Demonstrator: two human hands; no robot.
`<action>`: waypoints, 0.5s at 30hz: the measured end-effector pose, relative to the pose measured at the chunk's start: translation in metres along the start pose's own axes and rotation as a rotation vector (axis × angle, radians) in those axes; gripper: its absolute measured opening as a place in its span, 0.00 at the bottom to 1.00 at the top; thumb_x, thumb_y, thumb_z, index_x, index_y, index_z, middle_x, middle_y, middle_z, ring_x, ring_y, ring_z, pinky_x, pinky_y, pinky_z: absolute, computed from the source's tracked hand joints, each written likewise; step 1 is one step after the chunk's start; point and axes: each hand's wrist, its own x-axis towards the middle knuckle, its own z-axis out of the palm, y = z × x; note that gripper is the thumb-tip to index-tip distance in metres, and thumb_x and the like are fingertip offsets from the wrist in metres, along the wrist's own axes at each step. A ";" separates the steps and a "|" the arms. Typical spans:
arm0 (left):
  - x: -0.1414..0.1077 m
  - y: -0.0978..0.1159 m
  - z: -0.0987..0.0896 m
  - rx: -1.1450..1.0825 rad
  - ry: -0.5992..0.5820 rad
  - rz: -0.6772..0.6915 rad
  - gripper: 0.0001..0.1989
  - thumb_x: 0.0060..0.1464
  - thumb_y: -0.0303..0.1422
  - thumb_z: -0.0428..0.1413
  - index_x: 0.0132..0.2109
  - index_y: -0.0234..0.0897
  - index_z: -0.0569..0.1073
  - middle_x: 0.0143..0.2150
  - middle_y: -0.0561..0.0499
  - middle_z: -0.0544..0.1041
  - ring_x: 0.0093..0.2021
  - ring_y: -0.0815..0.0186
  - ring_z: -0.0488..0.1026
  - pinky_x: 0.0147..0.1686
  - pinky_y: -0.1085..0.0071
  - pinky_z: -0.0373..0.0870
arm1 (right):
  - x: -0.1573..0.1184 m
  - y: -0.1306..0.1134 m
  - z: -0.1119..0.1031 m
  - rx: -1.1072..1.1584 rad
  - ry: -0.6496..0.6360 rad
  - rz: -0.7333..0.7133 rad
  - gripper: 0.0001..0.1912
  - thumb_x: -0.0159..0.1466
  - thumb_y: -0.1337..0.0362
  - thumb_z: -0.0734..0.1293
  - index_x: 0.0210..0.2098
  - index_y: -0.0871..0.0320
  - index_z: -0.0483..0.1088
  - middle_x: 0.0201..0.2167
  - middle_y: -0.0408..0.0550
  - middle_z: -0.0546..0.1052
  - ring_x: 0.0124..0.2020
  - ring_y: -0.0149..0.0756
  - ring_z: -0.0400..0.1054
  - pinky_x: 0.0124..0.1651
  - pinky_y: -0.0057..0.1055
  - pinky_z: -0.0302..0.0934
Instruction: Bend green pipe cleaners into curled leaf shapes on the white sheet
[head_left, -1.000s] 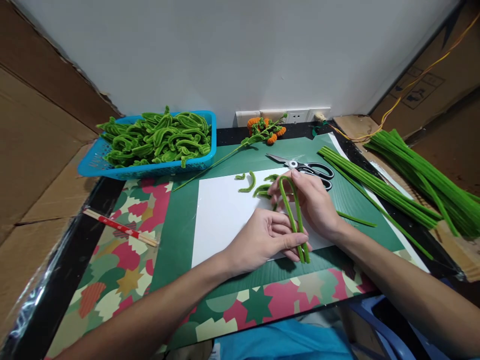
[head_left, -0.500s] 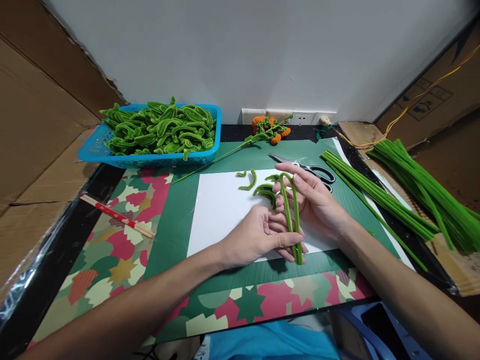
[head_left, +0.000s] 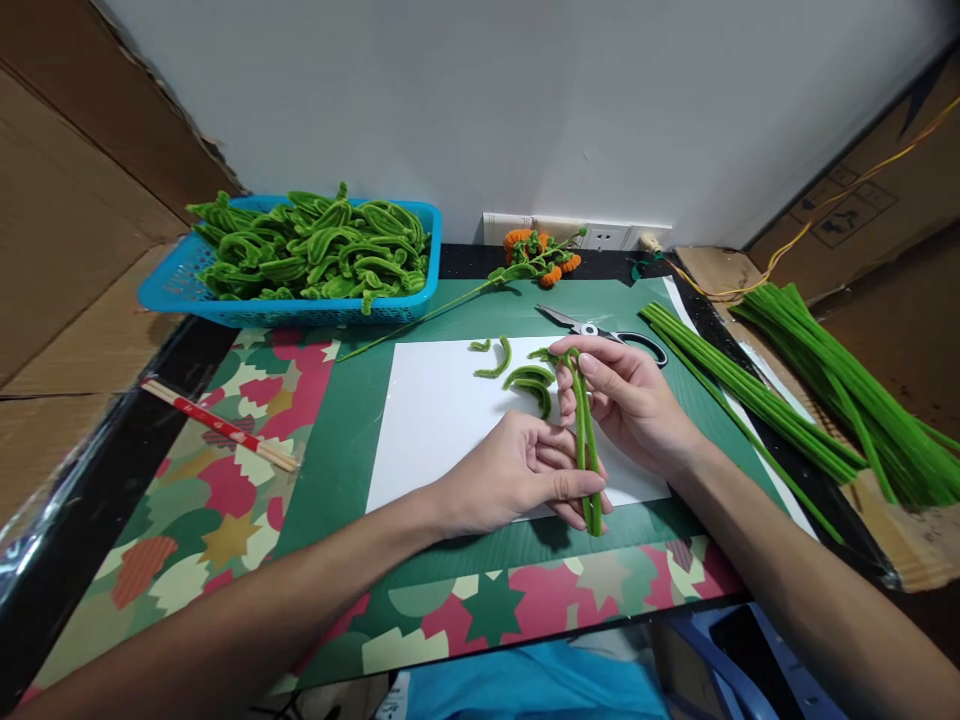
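A long green fuzzy stem (head_left: pixel 586 430), bent double, runs between my two hands above a white sheet (head_left: pixel 427 430). My left hand (head_left: pixel 525 475) pinches its lower part between thumb and fingers, near the sheet's front edge. At the bent top, my right hand (head_left: pixel 622 390) has thumb and index finger closed on it. Several short curved green pieces (head_left: pixel 531 380) lie on the sheet just left of my right hand. Behind that hand are scissors (head_left: pixel 592 328), their handles partly hidden.
A blue basket (head_left: pixel 300 312) heaped with green loops stands at the back left. An orange-flowered stem (head_left: pixel 517 270) lies behind the sheet. Wrapped chopsticks (head_left: pixel 217 423) rest at the left. Green stems (head_left: pixel 757 395) and a larger bundle (head_left: pixel 855 390) lie at the right.
My right hand has lowered slightly and its fingers have closed on the top of the bend. The two strands are now closer together. The view has shifted a little.
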 end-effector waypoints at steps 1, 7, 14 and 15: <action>0.000 0.000 0.000 0.000 -0.001 0.002 0.18 0.51 0.39 0.76 0.39 0.29 0.82 0.38 0.41 0.87 0.36 0.60 0.87 0.36 0.72 0.85 | 0.000 0.000 0.000 0.007 0.004 -0.005 0.12 0.68 0.57 0.77 0.50 0.53 0.82 0.33 0.42 0.80 0.29 0.27 0.75 0.36 0.23 0.74; -0.001 0.000 -0.001 0.036 -0.027 -0.009 0.17 0.53 0.38 0.75 0.41 0.29 0.83 0.39 0.41 0.87 0.37 0.59 0.87 0.38 0.71 0.85 | 0.001 -0.001 -0.003 0.009 0.056 -0.036 0.13 0.65 0.53 0.79 0.44 0.53 0.82 0.32 0.40 0.78 0.29 0.28 0.73 0.36 0.27 0.77; -0.002 0.001 -0.002 0.026 -0.032 0.010 0.16 0.55 0.39 0.74 0.41 0.30 0.83 0.40 0.40 0.88 0.36 0.59 0.88 0.39 0.69 0.86 | -0.001 -0.007 -0.007 -0.077 0.009 -0.060 0.12 0.68 0.56 0.77 0.50 0.52 0.83 0.45 0.48 0.85 0.40 0.36 0.82 0.51 0.37 0.79; -0.002 0.000 -0.002 0.023 -0.033 0.011 0.16 0.55 0.39 0.74 0.41 0.30 0.83 0.40 0.41 0.88 0.35 0.59 0.88 0.40 0.68 0.86 | -0.001 -0.007 -0.008 -0.096 -0.002 -0.072 0.13 0.67 0.57 0.78 0.50 0.51 0.83 0.46 0.48 0.86 0.41 0.37 0.82 0.53 0.39 0.78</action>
